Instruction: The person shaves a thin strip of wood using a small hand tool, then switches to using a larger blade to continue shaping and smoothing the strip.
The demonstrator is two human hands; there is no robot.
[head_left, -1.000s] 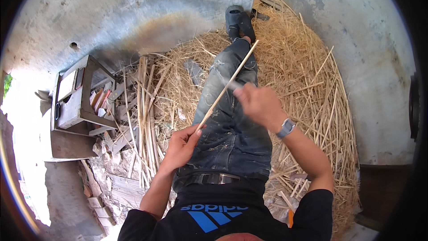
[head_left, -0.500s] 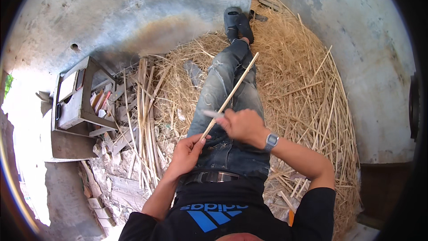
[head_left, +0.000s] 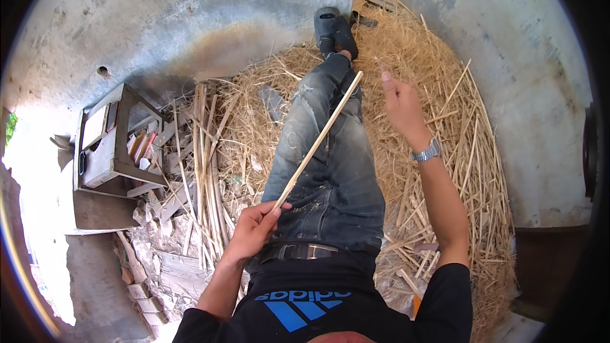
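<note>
And the right hand (head_left: 405, 109) has swung clear! Half a second ago it was down at the lower part of the stick (head_left: 322, 141), blade laid across the wood; now it's up and out to the right, just beyond the far tip, over the straw (head_left: 410, 41). Fingers curled tight, thumb up, and the blade (head_left: 380, 63) is only a faint sliver against all that gold. The left hand (head_left: 253, 231) has edged a little left and back toward the belt (head_left: 298, 252), stick coming with it, the near end pinched between thumb and fingers. That stick slants up and right above the jeans (head_left: 292, 140), its far tip free. Over on the left, the wooden cabinet (head_left: 101, 165) stays put.
</note>
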